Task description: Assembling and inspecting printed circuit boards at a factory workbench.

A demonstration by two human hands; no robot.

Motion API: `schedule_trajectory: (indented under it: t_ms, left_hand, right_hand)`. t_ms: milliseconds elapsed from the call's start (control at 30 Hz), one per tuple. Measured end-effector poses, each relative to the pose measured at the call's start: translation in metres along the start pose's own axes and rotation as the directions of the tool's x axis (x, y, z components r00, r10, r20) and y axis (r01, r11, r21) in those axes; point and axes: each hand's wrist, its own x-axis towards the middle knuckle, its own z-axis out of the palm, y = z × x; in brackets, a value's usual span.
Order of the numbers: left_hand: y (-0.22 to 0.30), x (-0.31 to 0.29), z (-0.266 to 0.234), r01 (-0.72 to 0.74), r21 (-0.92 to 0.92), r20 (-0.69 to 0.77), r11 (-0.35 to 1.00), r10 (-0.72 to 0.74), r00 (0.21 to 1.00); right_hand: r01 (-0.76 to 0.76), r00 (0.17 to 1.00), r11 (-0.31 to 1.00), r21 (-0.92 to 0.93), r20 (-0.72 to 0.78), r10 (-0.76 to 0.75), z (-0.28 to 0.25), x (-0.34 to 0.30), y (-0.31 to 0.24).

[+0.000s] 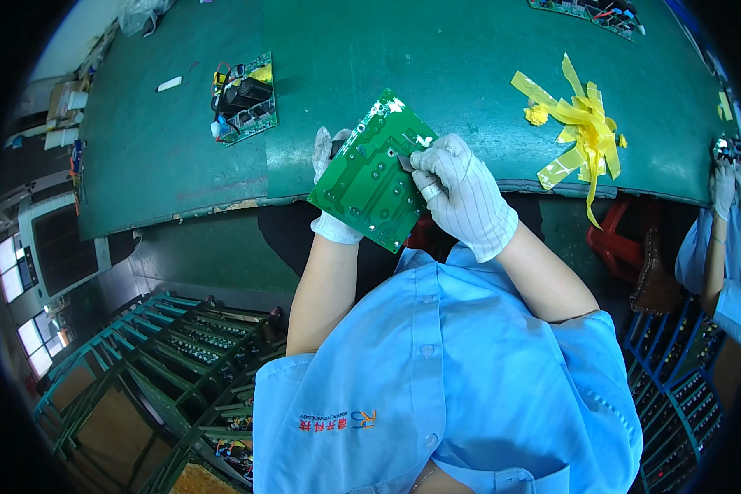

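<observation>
A green circuit board (pixel 356 191) is held up at the near edge of the table, tilted, its solder side facing me. My left hand (pixel 337 228), in a white glove, grips the board from behind along its left side; most of its fingers are hidden. My right hand (pixel 472 196), in a striped white glove, is closed in a pinch over the board's upper right part. A small grey flat piece, perhaps a blade (pixel 405 163), sticks out from its fingertips against the board. I cannot make out its exact kind.
On the green table (pixel 329 49), another populated board (pixel 251 100) lies left, near a small white piece (pixel 169 84). Yellow tape strips (pixel 589 136) lie right. More boards (pixel 598 11) are at the far right. A co-worker's gloved hand (pixel 723 189) is rightmost. Racks (pixel 198 346) stand below left.
</observation>
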Motion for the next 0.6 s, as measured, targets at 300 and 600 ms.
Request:
schedule_trajectory:
  t_ms: [300,600]
  left_hand:
    - [0.000,-0.003,-0.001,-0.005,-0.009,0.016,1.000,0.005,1.000]
    - [0.000,-0.002,-0.002,-0.006,-0.016,-0.014,1.000,0.006,1.000]
  right_hand:
    - [0.027,0.999,1.000,0.011,-0.037,-0.026,0.000,-0.004,0.001]
    - [0.056,0.995,0.997,0.047,-0.081,-0.052,0.002,-0.004,0.008]
